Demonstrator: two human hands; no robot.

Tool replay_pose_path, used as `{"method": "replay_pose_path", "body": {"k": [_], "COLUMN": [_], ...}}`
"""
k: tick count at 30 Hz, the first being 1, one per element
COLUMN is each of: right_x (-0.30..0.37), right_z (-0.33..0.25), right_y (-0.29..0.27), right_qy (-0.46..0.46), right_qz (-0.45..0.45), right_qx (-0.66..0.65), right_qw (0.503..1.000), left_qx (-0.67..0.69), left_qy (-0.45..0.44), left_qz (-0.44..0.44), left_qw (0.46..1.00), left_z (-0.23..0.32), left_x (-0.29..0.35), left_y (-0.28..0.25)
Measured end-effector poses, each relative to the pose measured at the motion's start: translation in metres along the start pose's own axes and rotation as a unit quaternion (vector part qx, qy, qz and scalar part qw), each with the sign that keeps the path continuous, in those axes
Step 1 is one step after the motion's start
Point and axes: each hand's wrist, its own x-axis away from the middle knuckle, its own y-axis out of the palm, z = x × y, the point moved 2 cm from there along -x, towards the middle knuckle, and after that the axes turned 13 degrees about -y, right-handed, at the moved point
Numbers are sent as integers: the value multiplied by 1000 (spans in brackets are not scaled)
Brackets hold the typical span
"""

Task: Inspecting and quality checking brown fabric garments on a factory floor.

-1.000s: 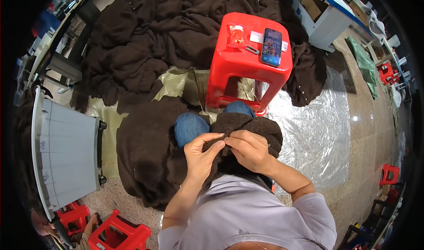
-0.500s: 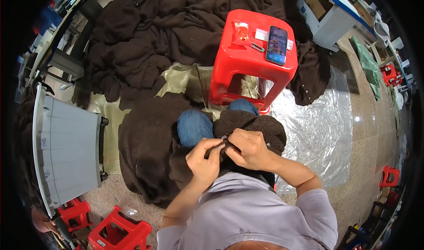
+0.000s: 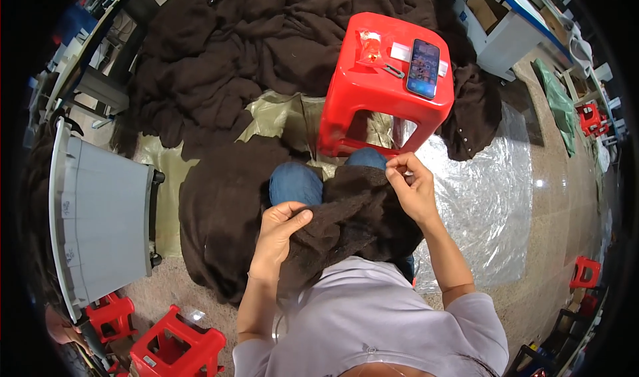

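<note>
A dark brown fuzzy knit garment (image 3: 339,227) lies across my lap, over my jeans. My left hand (image 3: 276,234) is closed, thumb and fingers pinching its edge near my left knee (image 3: 295,184). Farther right and forward, my right hand (image 3: 416,190) is closed in a pinch beside my right knee (image 3: 366,157). The garment's edge runs up between the two hands to the right fingertips. Anything small between those fingertips is too fine to see. More brown cloth (image 3: 219,224) hangs down to the left of my legs.
Ahead stands a red plastic stool (image 3: 373,77) with a phone (image 3: 423,68), a small clear packet (image 3: 370,47) and thread snips (image 3: 394,71) on it. Behind it spreads a brown garment heap (image 3: 266,44). A grey bin (image 3: 100,210) is at left, plastic sheeting (image 3: 479,210) at right.
My hands were together over the garment; they have come apart. The right hand moved forward and right, the left slightly left. The garment now lies spread between them.
</note>
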Motion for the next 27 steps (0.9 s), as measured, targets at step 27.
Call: {"method": "replay_pose_path", "body": {"k": [27], "right_x": [5], "right_z": [-8], "right_y": [55], "right_qy": [-126], "right_qz": [-141], "right_qx": [-141], "right_qw": [972], "left_qx": [-30], "left_qy": [43], "left_qz": [-19], "left_qw": [998], "left_z": [-3], "left_x": [-9], "left_y": [33]}}
